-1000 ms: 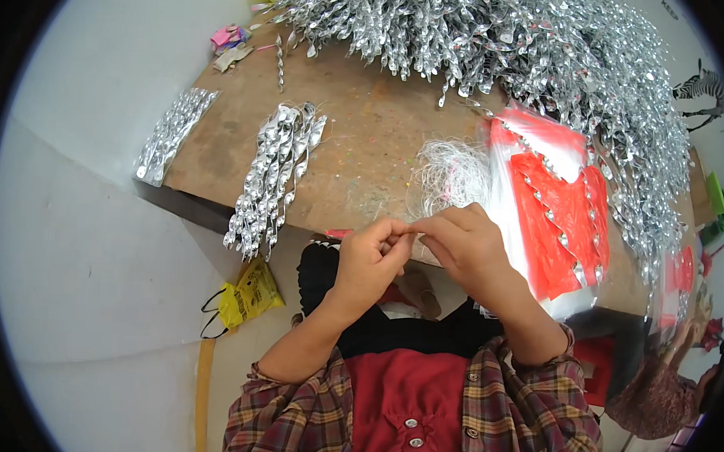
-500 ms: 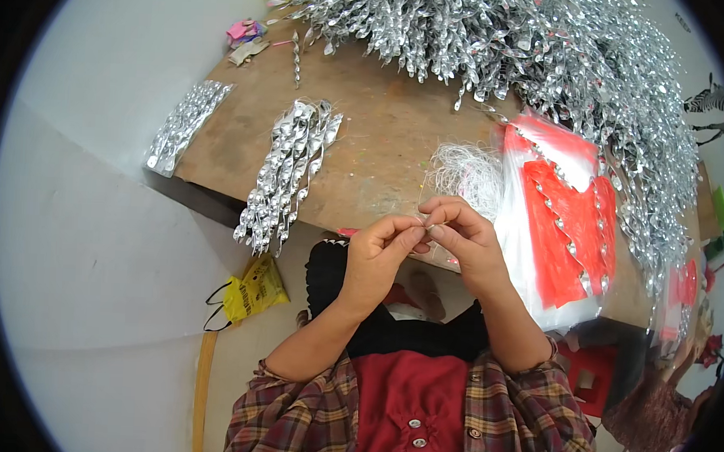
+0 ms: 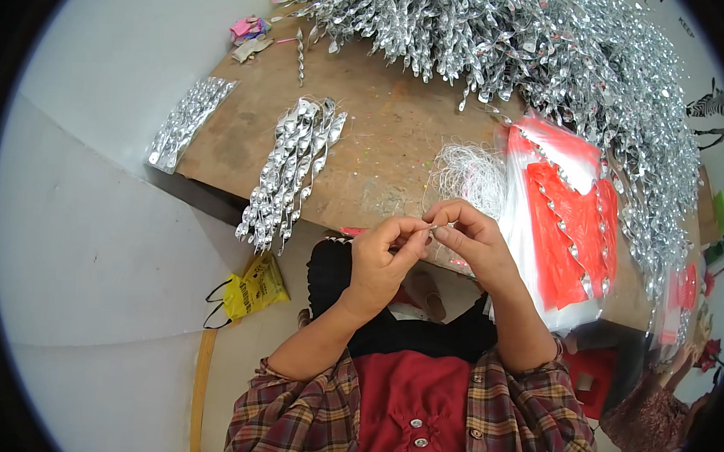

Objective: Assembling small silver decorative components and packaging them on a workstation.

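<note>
My left hand [image 3: 383, 259] and my right hand [image 3: 470, 239] meet just above the near edge of the brown wooden table [image 3: 382, 138]. Their fingertips pinch a small silvery piece with a thin clear thread [image 3: 436, 226] between them. Just beyond the hands lies a tangle of white thread [image 3: 469, 172]. A bundle of silver spiral ornaments [image 3: 292, 170] lies to the left of my left hand, hanging over the table edge. Clear bags with red backing [image 3: 568, 223] sit right of my right hand.
A large heap of silver spiral ornaments [image 3: 547, 56] covers the table's far and right side. A smaller silver bundle [image 3: 187, 121] lies at the left corner. A yellow plastic bag [image 3: 250, 286] sits on the floor below. Pink scraps [image 3: 248, 29] lie at the far left corner.
Both hands stayed together at the table edge, fingers working the small piece. The view shifted slightly, so the table sits a little lower in the picture.
</note>
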A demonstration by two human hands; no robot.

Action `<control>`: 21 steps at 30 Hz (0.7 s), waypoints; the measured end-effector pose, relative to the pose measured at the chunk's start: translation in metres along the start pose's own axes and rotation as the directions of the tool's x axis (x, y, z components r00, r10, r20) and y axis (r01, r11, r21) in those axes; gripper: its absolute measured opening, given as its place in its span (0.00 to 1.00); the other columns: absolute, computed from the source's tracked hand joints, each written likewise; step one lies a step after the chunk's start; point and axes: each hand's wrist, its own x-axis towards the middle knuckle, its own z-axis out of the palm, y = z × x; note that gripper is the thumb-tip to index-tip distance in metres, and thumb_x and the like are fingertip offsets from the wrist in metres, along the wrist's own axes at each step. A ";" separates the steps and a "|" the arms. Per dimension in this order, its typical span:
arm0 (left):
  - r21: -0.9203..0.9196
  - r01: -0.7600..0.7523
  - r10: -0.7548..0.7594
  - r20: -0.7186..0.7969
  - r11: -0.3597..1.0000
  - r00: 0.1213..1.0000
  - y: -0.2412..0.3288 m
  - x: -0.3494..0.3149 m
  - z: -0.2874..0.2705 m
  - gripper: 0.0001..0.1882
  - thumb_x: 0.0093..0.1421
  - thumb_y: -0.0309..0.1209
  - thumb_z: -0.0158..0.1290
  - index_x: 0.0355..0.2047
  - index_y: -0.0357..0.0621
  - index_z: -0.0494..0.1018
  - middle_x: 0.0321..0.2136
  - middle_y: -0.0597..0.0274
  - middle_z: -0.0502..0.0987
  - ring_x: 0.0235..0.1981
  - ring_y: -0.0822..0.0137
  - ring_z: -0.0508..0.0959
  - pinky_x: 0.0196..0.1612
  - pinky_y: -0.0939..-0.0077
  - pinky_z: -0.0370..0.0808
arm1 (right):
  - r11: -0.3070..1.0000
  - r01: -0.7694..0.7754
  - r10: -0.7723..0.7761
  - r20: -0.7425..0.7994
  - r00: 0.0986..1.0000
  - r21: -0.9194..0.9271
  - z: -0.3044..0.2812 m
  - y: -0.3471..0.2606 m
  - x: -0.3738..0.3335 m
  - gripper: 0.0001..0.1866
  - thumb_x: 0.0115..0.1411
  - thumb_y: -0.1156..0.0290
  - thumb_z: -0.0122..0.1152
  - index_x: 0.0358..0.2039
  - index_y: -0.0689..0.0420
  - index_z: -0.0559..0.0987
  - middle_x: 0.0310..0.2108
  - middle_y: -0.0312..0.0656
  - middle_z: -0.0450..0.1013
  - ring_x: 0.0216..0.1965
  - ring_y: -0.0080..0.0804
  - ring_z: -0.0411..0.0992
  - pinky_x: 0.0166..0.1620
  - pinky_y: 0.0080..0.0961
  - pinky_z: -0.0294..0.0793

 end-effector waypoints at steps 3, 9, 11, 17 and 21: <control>-0.006 0.065 -0.065 0.010 0.998 0.998 0.002 0.000 -0.002 0.08 0.60 0.25 0.50 0.37 0.32 0.72 0.28 0.61 0.77 0.27 0.77 0.75 0.33 0.85 0.73 | 0.997 -0.079 0.079 0.000 0.997 -0.002 -0.002 0.001 -0.002 0.05 0.56 0.73 0.56 0.33 0.60 0.74 0.40 0.37 0.69 0.43 0.24 0.65 0.50 0.22 0.62; -0.067 0.128 -0.124 0.061 0.990 0.990 0.003 0.001 -0.003 0.07 0.60 0.25 0.50 0.35 0.34 0.72 0.26 0.64 0.76 0.24 0.80 0.73 0.30 0.87 0.70 | 0.996 -0.013 0.012 -0.012 1.000 -0.089 -0.007 -0.002 -0.001 0.06 0.56 0.73 0.56 0.34 0.60 0.74 0.38 0.35 0.70 0.42 0.22 0.66 0.47 0.20 0.62; -0.085 0.112 -0.110 0.027 0.990 0.994 0.004 0.001 -0.002 0.04 0.58 0.24 0.52 0.32 0.35 0.73 0.22 0.68 0.74 0.22 0.82 0.72 0.28 0.87 0.70 | 0.985 -0.006 0.004 -0.010 1.000 -0.170 -0.007 -0.007 -0.001 0.07 0.55 0.72 0.57 0.34 0.60 0.74 0.38 0.35 0.71 0.41 0.21 0.66 0.45 0.19 0.61; -0.118 0.152 -0.142 0.092 0.981 0.986 0.004 0.001 -0.003 0.06 0.60 0.25 0.50 0.35 0.34 0.72 0.26 0.64 0.76 0.24 0.79 0.72 0.30 0.87 0.70 | 0.943 0.132 -0.138 0.003 0.990 -0.304 -0.007 -0.007 0.000 0.06 0.54 0.70 0.59 0.31 0.58 0.76 0.36 0.34 0.72 0.40 0.21 0.67 0.40 0.18 0.60; -0.111 0.170 -0.153 0.145 0.979 0.977 0.006 0.001 -0.003 0.06 0.60 0.25 0.50 0.35 0.34 0.72 0.26 0.64 0.76 0.25 0.79 0.72 0.31 0.86 0.70 | 0.965 0.090 -0.096 -0.011 0.995 -0.248 -0.007 -0.006 0.000 0.06 0.54 0.71 0.59 0.30 0.58 0.76 0.36 0.35 0.72 0.39 0.22 0.67 0.41 0.19 0.61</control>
